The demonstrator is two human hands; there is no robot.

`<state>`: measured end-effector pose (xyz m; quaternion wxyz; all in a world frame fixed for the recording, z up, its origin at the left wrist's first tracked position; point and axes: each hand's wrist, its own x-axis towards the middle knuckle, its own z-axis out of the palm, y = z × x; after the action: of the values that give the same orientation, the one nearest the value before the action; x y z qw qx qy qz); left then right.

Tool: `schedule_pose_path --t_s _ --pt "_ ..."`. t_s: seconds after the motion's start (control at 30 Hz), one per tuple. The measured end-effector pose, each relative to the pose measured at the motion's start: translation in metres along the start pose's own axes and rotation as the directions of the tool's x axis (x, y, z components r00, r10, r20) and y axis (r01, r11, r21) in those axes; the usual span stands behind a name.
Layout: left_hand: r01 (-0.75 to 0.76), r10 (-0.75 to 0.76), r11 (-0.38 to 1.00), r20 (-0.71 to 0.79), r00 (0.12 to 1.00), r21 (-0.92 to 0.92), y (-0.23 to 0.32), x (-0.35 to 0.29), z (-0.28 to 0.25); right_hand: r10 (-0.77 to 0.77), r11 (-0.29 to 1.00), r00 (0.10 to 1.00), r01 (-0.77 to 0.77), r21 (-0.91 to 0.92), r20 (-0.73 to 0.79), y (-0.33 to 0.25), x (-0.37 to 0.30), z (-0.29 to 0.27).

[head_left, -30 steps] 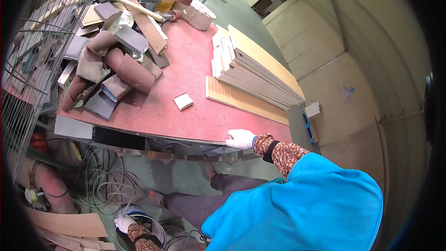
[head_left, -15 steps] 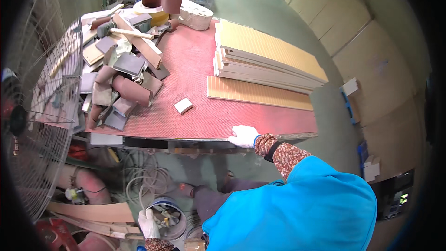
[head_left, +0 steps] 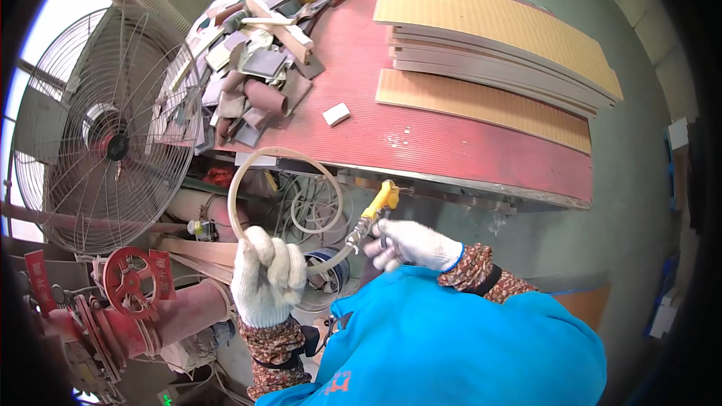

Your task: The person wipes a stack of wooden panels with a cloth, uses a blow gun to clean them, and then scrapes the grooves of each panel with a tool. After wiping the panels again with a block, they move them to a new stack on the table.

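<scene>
My left hand (head_left: 267, 274), in a white knit glove, is closed around a clear, pale hose (head_left: 242, 180) that loops up above it. The hose runs to a yellow air blow gun (head_left: 383, 199) with a metal fitting, held up in front of the table's near edge. My right hand (head_left: 417, 244), also gloved, is beside the fitting, fingers half curled and thumb apart; slight blur hides whether it touches. On the red ribbed table (head_left: 346, 45) lie a small white block (head_left: 337, 114), a single long yellow-faced board (head_left: 481, 109) and a stack of similar boards (head_left: 496, 22).
Sanding scraps and wood pieces are heaped (head_left: 263, 68) on the table's left. A large caged fan (head_left: 105, 131) stands at left, above a red valve wheel (head_left: 129, 282) and pipe. Below the table are a bucket (head_left: 338, 274) and coiled hose (head_left: 316, 207).
My left hand has risen from beside the bucket, lifting the hose and air blow gun into view. My right hand has left the table's edge and come to the gun. The view has shifted left.
</scene>
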<state>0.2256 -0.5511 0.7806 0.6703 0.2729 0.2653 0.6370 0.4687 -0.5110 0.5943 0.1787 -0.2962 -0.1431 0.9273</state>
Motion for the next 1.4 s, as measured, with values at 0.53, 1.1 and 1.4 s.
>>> schedule_pose_path --t_s 0.53,1.1,1.4 --pt "0.383 -0.786 0.487 0.203 0.583 0.785 -0.065 -0.013 0.068 -0.834 0.544 0.421 0.521 -0.658 -0.356 -0.073 -0.09 0.009" --pt "0.182 -0.306 0.631 0.026 0.952 0.754 -0.097 0.408 0.002 -0.92 0.202 0.225 -0.427 -0.882 -0.32 -0.184 -0.073 0.058" --pt "0.188 -0.385 0.754 0.192 0.903 0.629 -0.16 0.476 0.006 -0.77 0.618 0.055 -0.184 -0.765 -0.635 -0.188 -0.105 0.032"
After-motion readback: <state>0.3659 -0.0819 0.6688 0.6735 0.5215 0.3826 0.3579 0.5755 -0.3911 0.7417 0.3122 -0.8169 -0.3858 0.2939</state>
